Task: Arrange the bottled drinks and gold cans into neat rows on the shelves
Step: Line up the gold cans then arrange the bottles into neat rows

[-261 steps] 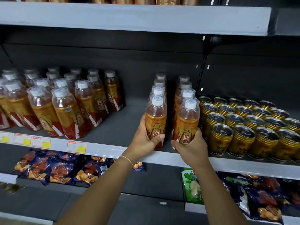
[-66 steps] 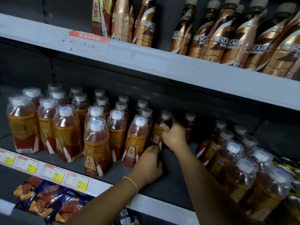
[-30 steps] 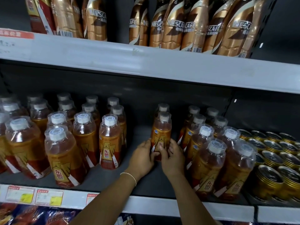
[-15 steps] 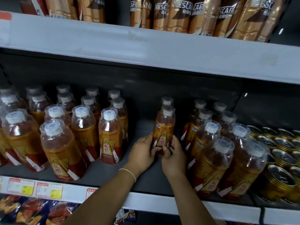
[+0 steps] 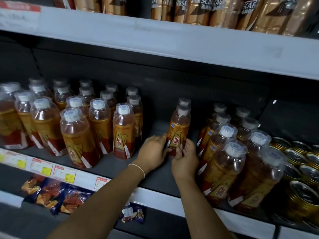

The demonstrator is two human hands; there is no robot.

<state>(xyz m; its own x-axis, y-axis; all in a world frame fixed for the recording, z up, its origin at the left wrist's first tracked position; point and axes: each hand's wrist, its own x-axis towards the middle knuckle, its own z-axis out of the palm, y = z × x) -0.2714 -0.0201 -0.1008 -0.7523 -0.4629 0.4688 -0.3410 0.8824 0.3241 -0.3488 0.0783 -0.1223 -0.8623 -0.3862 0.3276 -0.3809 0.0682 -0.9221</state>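
Observation:
An amber bottled drink point(image 5: 179, 128) with a white cap stands alone in the middle of the dark shelf point(image 5: 155, 171), a second bottle right behind it. My left hand point(image 5: 152, 152) grips its base from the left and my right hand point(image 5: 185, 158) grips it from the right. Rows of the same bottles point(image 5: 77, 128) fill the shelf's left side. Two more rows of bottles point(image 5: 229, 157) stand to the right. Gold cans point(image 5: 303, 171) sit at the far right.
The shelf above carries gold Nescafe bottles point(image 5: 207, 11) behind a white front rail point(image 5: 172, 40). Price tags point(image 5: 63, 173) line the shelf edge. Snack bags point(image 5: 55, 195) lie on the shelf below. Gaps of bare shelf lie on both sides of the held bottle.
Both hands stay on the middle bottle's base. The view has shifted slightly, and the bottle sits a little further right than one second ago.

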